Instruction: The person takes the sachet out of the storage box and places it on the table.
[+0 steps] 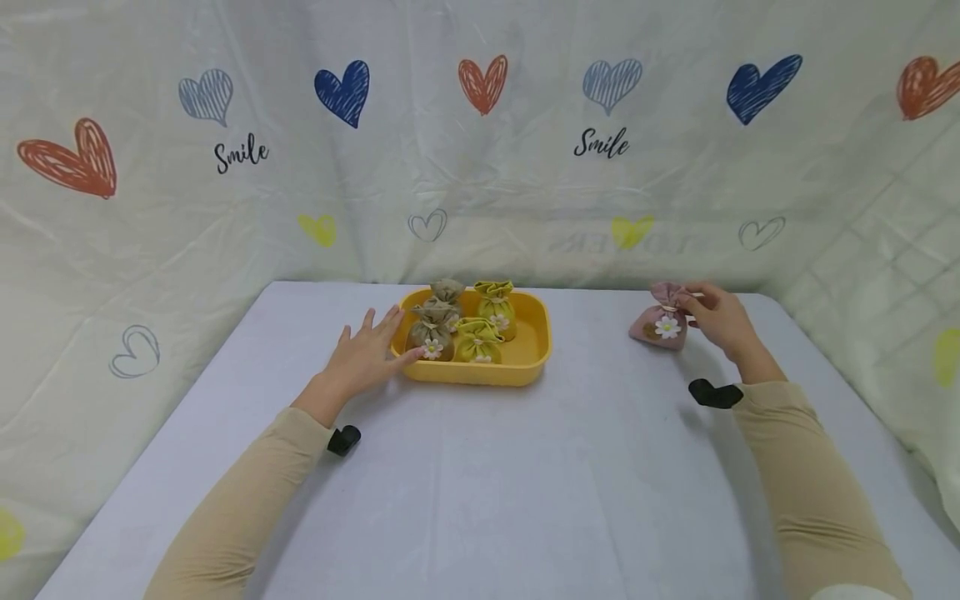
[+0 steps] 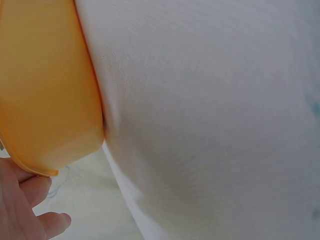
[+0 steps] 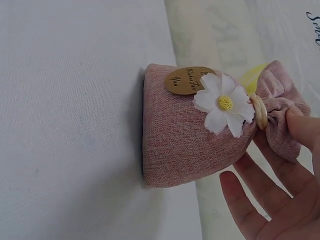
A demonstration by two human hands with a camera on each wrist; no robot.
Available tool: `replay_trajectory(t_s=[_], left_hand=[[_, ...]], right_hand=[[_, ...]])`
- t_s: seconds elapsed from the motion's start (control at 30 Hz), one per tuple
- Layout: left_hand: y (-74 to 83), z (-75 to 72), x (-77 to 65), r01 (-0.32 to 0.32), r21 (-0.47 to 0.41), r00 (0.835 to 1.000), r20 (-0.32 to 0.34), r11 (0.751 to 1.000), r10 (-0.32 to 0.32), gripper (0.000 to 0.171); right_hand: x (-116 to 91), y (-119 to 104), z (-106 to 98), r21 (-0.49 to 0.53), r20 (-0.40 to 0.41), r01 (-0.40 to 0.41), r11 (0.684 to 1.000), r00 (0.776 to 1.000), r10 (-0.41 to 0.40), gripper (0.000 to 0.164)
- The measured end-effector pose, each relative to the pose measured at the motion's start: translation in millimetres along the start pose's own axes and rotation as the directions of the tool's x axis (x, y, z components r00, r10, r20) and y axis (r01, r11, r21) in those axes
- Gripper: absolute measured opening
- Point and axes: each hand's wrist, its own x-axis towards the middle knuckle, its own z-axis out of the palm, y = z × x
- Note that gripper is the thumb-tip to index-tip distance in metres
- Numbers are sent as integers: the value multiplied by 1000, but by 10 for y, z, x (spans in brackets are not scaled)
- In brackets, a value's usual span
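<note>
A pink cloth sachet (image 3: 185, 135) with a white fabric flower and a small brown tag stands toward the right back of the table. My right hand (image 1: 718, 318) pinches its gathered top between thumb and fingers, just past the tied cord. On the left, my left hand (image 1: 366, 354) rests with spread fingers at the left end of a yellow tray (image 1: 517, 375); its fingertips are at the rim in the left wrist view. Inside the tray sit two grey-brown sachets (image 1: 431, 335) on the left and two yellow-green sachets (image 1: 480, 340) beside them, each tied at the neck.
A white cloth covers the table (image 1: 480, 483). Behind it hangs a pale curtain (image 1: 525, 183) printed with hearts and lettering, meeting the table's back edge. Black wrist straps (image 1: 716, 394) show at both sleeves. The tray's right end shows bare yellow floor.
</note>
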Motion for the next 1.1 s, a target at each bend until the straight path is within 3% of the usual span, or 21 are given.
replay_trajectory(t_s=[0.53, 1.1], left_hand=[[3, -5, -7, -1, 4, 1000, -9, 1000, 1, 95], [1, -1, 14, 10, 9, 1000, 7, 1000, -10, 96]], right_hand=[[18, 35, 80, 68, -55, -8, 998, 998, 12, 52], [-2, 35, 27, 26, -50, -77, 997, 996, 78, 64]])
